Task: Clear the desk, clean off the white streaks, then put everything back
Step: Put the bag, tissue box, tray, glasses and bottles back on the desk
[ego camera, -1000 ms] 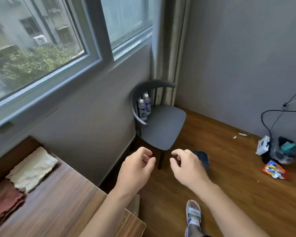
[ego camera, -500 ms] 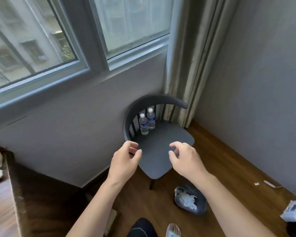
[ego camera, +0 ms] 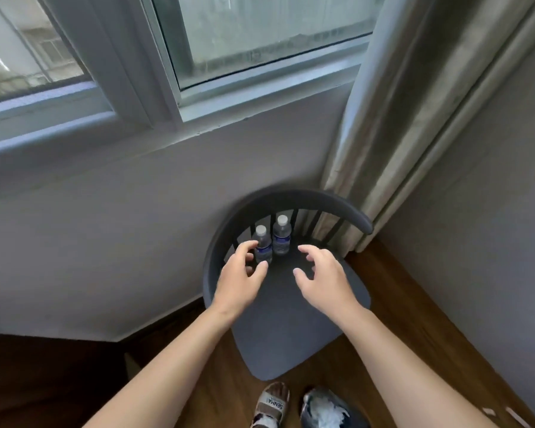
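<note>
Two small water bottles stand upright side by side at the back of the gray chair seat [ego camera: 291, 319], against the spindles: the left bottle [ego camera: 263, 244] and the right bottle [ego camera: 281, 236], touching or nearly so. Desk not in view at this moment, so streak state can't be judged.

Left hand [ego camera: 241, 273]: fingers curved in a loose cup, thumb and fingertips around the lower part of the left bottle; index tip appears at the bottle's side, but firm contact can't be confirmed. Reads as unclenched, about to close, holding nothing. Right hand [ego camera: 325, 273]: fingers spread and curved, hovering over the seat just right of the right bottle, apart from it, holding nothing.

Step in hand, judged: fetching the bottles off the chair, likely the put-everything-back phase, though that can't be verified without seeing the desk. Next move calls for each hand to close round one bottle's body, left on left, right reaching forward and slightly left to the other, then lifting straight up to clear the curved backrest [ego camera: 291, 199]. Bottles are close together, so fingers squeezing between them could tip one.

Also seen: window [ego camera: 260, 41], curtain [ego camera: 414, 103], sandaled foot [ego camera: 271, 406], bagged bin [ego camera: 328, 409] on the wood floor.
</note>
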A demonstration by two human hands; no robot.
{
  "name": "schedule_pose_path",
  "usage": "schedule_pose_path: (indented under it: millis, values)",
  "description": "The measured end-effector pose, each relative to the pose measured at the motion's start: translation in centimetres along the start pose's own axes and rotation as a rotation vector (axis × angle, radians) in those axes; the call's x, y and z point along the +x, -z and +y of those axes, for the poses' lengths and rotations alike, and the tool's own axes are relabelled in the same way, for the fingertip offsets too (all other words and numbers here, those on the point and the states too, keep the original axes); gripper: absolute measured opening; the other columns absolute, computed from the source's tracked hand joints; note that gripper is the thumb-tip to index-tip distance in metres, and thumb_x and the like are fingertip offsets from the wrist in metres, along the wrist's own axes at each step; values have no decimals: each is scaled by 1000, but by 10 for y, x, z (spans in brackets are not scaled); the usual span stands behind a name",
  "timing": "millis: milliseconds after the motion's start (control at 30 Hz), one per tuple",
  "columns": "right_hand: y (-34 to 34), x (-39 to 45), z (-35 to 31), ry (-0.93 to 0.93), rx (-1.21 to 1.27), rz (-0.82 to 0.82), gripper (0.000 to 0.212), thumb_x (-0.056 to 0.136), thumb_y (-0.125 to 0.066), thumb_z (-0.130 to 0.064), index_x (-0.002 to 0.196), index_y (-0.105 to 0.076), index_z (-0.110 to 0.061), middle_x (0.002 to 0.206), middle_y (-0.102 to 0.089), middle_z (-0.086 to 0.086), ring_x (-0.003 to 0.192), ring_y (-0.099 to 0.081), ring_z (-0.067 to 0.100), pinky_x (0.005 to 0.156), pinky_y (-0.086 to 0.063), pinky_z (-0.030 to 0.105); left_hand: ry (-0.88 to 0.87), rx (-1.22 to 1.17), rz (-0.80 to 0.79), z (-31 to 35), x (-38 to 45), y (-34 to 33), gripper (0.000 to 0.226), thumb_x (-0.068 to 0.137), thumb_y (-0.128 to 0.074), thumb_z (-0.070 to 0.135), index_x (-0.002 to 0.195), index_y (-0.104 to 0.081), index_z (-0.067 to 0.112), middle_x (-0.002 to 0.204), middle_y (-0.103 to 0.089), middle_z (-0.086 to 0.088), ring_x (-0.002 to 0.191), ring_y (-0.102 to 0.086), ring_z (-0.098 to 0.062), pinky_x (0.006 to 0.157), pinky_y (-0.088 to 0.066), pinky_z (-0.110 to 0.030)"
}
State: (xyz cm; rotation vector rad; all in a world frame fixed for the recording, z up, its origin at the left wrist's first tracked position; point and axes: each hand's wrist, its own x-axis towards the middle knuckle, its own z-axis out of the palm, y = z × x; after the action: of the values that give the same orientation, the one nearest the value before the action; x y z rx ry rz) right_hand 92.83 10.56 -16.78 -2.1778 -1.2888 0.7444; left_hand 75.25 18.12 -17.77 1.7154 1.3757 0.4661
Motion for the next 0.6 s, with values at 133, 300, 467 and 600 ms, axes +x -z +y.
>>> schedule_pose_path:
  millis: [133, 300, 467, 600]
  values:
    - [-36, 79, 23, -76, 94, -58, 57, 96, -66, -31, 149, -43, -33, 130, -54, -3, 119, -55, 14, 101, -52, 41, 67, -52, 10, -26, 66, -35, 53, 103, -63, 28, 151, -43, 35, 128, -55, 11, 115, -62, -16, 91, -43, -26]
    - [-92, 152, 52, -120, 179, -43, 62, 95, -67, -25, 151, -41, -29, 133, -50, 4, 121, -55, 22, 103, -47, 37, 198, -69, 16, -74, 128, -76, 61, 102, -63, 31, 155, -34, 34, 155, -51, 2, 136, -55, -24, 114, -46, -48]
    - [-125, 197, 70, -154, 218, 73, 63, 92, -73, -23, 149, -44, -21, 137, -48, 14, 131, -48, 30, 106, -38, 30, 218, -73, 70, -105, 166, -103, 58, 99, -69, 32, 151, -46, 26, 152, -55, 1, 142, -49, -18, 116, -43, -39]
    - [-144, 222, 85, -134, 283, 118, 47, 86, -80, -22, 130, -65, -19, 120, -60, 14, 116, -55, 23, 89, -34, 14, 203, -133, 143, -106, 180, -117, 44, 96, -74, 27, 138, -61, 22, 135, -67, 6, 126, -59, -11, 97, -41, -19]
